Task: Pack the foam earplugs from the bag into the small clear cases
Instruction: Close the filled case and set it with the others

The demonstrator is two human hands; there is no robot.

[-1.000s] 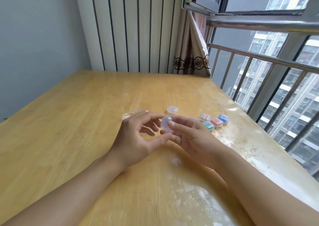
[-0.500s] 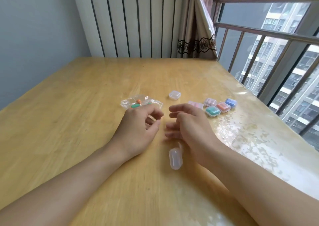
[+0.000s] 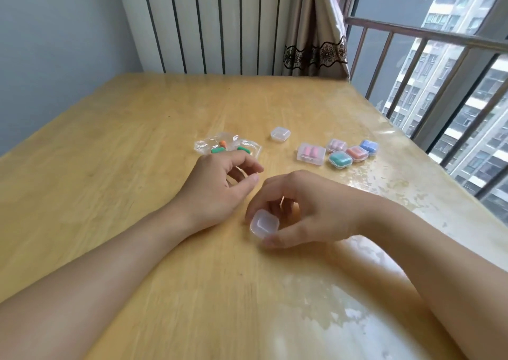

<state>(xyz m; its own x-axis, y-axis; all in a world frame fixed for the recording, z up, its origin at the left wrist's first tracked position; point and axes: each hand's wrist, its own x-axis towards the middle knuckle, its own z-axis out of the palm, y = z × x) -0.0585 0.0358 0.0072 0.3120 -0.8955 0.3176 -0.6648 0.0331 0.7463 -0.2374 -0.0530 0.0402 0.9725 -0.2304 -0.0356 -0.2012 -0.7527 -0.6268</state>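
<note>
My right hand (image 3: 310, 208) pinches an empty clear case (image 3: 264, 225) between thumb and fingers, low over the wooden table (image 3: 110, 167). To its left, my left hand (image 3: 217, 186) rests on the table with fingers loosely curled and holds nothing. Just beyond the left hand lies a clear plastic bag (image 3: 228, 148) with green and orange foam earplugs inside. Another empty clear case (image 3: 280, 133) sits farther back. On the right stand several closed cases with earplugs: pink (image 3: 311, 153), pale pink (image 3: 336, 145), teal (image 3: 340, 159), orange (image 3: 356, 153) and blue (image 3: 369, 146).
The table's right edge runs along a window with metal railing bars (image 3: 428, 37). A striped radiator panel (image 3: 214, 24) and a curtain (image 3: 316, 29) stand behind the far edge. A glossy film covers the right side of the tabletop.
The clear case slipped from both hands and lay on the table half a second ago. My right hand has now come back toward me and pinched it. The camera tilted downward.
</note>
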